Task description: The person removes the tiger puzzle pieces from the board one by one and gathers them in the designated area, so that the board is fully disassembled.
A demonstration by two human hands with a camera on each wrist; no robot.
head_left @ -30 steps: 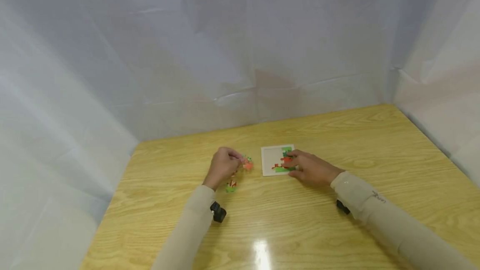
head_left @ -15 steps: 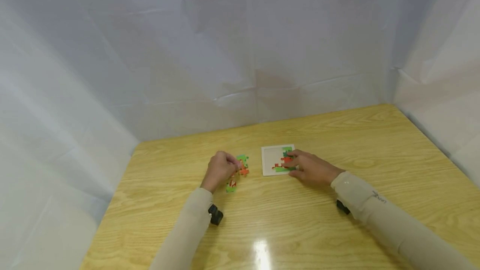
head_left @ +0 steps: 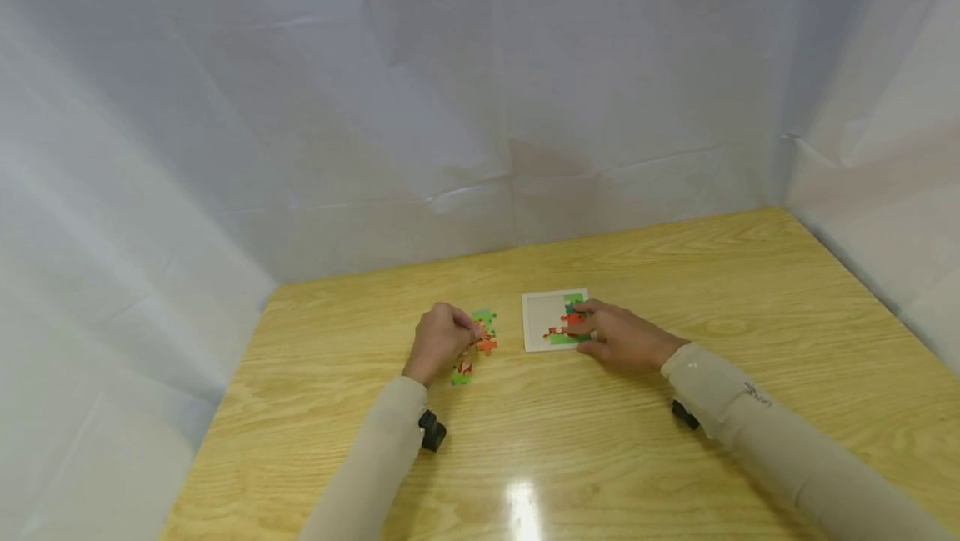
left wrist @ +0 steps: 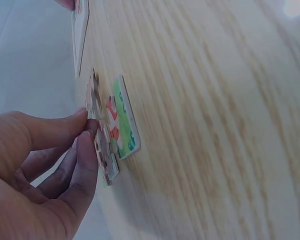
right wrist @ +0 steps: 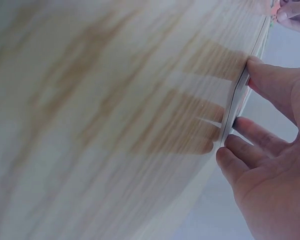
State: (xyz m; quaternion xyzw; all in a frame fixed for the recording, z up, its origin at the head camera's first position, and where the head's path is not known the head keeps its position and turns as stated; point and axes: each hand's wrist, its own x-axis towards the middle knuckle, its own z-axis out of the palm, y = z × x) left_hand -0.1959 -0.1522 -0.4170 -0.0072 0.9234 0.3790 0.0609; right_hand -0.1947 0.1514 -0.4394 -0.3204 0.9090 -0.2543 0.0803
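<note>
My left hand (head_left: 442, 341) pinches a thin jigsaw piece (left wrist: 93, 92) between thumb and fingertips, low over the table. In the head view an orange piece (head_left: 487, 346) shows right at these fingertips, beside a green piece (head_left: 483, 316). Another piece, green with red and white (left wrist: 124, 122), lies flat nearby. A square puzzle tray (head_left: 542, 312) with a pale rim lies to the right, with green and red pieces (head_left: 573, 321) fitted along its right side and near edge. My right hand (head_left: 622, 337) rests on its near right corner, fingers spread along the edge, partly hiding the pieces.
The wooden table (head_left: 600, 458) carries the tray and loose pieces near its middle. White sheeting (head_left: 420, 107) hangs behind the table and on both sides. Each wrist wears a small black camera (head_left: 432, 430).
My left hand has drawn slightly left and nearer, and the orange piece has shifted the same way, uncovering the green piece. My right hand and the tray have stayed in place.
</note>
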